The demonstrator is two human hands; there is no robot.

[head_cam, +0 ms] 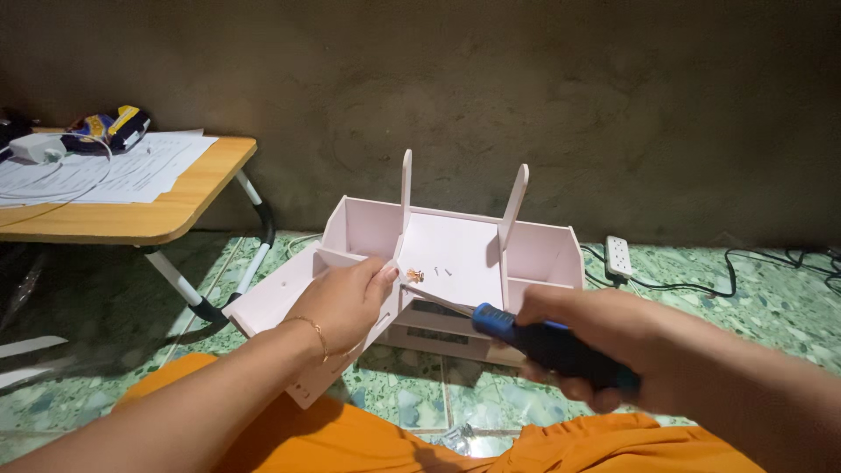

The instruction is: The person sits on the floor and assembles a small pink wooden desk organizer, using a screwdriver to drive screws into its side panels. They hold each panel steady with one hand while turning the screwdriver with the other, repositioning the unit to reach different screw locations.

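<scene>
Blue-handled screwdriver (534, 337) gripped by right hand (604, 346), tip hidden behind left hand (346, 302) clasping white organizer (438, 263).

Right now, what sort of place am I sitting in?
Probably a room in a home, used as a makeshift work spot on the floor: green speckled floor tiles, a bare grey wall, a low folding table with papers, and a power strip.
</scene>
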